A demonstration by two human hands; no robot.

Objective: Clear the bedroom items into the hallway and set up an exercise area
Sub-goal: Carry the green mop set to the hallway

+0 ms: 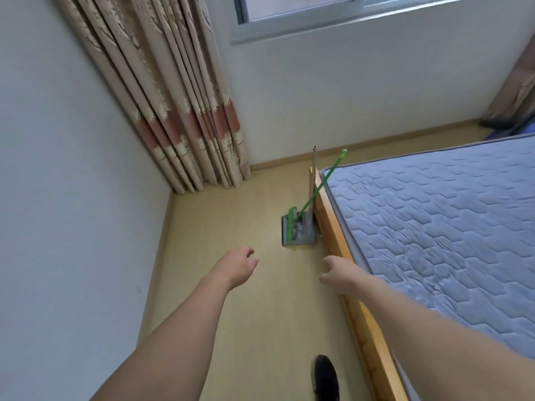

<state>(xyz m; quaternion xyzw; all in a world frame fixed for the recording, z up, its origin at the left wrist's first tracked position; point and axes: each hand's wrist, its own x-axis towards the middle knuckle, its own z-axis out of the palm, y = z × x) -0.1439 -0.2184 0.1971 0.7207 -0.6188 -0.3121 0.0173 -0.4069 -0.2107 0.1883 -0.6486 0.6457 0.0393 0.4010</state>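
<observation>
Loosely curled fingers hold nothing on either side; the left hand and the right hand reach forward over the pale wood-look floor, both bare forearms stretched out from the bottom of the view, both hands short of the cleaning tools and touching neither.

Ahead of the right hand, a grey flat-bottomed metal dustpan sits on the floor just beside the orange wooden bed frame; its straight silver tube handle rises upright at the bed frame's corner; grey dust and fluff lie in the pan. A green plastic broom stands with its head in the dustpan, its thin green stick slanting up and across the silver handle to lean over the corner of the bed frame; the tip of the stick ends in a small green loop.

On the bed frame lies a blue quilted mattress with a hexagon-stitched cover. Beyond the bed frame's far corner, a beige patterned curtain with red-brown bands hangs to the floor in the room's corner against white walls; a grey-framed window sits above; a dark shoe shows on the floor beside the bed frame's near side, at the bottom edge.
</observation>
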